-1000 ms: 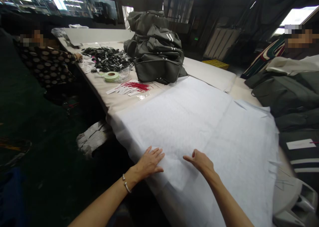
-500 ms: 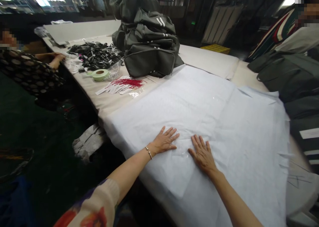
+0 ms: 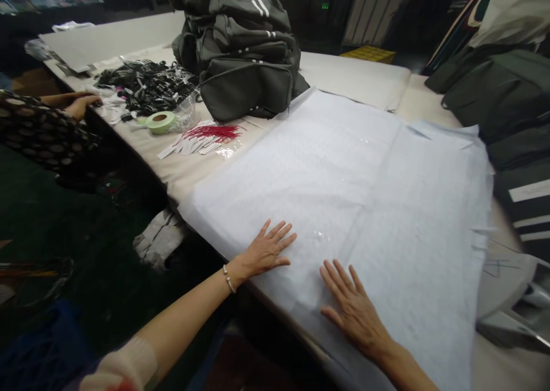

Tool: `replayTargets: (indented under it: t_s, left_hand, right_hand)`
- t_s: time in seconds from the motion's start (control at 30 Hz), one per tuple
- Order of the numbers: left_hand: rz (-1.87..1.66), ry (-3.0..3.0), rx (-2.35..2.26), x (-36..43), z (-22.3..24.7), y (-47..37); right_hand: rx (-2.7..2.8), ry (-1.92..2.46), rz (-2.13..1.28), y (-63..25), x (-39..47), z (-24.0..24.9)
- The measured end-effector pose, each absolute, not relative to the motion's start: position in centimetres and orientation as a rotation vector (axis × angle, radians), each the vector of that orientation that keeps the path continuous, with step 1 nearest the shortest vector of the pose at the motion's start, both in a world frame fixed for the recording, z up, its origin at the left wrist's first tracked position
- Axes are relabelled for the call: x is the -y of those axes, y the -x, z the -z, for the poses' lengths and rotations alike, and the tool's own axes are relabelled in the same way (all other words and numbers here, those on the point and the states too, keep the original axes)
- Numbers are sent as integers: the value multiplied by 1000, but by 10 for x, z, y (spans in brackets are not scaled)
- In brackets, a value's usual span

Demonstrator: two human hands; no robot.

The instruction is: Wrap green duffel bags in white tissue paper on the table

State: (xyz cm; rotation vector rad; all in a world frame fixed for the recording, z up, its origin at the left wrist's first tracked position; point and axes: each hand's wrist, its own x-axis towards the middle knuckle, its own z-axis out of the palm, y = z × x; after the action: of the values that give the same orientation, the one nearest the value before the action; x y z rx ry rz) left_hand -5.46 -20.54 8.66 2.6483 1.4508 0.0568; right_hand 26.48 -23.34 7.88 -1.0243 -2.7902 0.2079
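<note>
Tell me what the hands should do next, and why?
Maybe slide the right hand forward over the white sheet, because a faint crease shows just ahead of it. The left hand is spread on the sheet nearby, so it could hold things steady.

wearer's hands (image 3: 266,255) (image 3: 356,311): two | white sheet (image 3: 309,168): at least one | bracelet (image 3: 228,280): one | tape roll (image 3: 160,129): one

The one view looks from the person's head, forward and down across the table (image 3: 180,179). The left hand (image 3: 267,252) and right hand (image 3: 356,309) are near, below the middle, with the white sheet (image 3: 309,168) stretching away beyond; the bag pile (image 3: 247,64) stands farther off, cut by the top edge.
</note>
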Motion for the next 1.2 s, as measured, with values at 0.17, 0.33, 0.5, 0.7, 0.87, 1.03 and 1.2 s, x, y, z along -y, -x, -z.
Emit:
replayTargets:
  t_s: [0.17, 0.33, 0.5, 0.7, 0.87, 1.03, 1.2]
  left_hand:
    - [30, -2590, -1524, 243, -70, 67]
    - [-18, -2610, -1555, 242, -63, 66]
    - [-53, -2651, -1590, 247, -61, 63]
    - [-67, -2677, -1603, 248, -58, 64]
    - [-227, -2764, -1587, 248, -51, 68]
    - [-335, -2832, -1558, 239, -34, 77]
    - [-294, -2814, -1571, 245, -40, 80]
  right_hand:
    - [2893, 954, -260, -277, 289, -61]
    - [2870, 976, -233, -274, 286, -62]
    - [2792, 1013, -152, -287, 289, -81]
    - [1757, 1831, -174, -419, 257, -129]
    - [750, 2248, -449, -521, 223, -157]
    - [635, 1980, -769, -546, 205, -128]
    - [577, 1907, -795, -547, 197, -106]
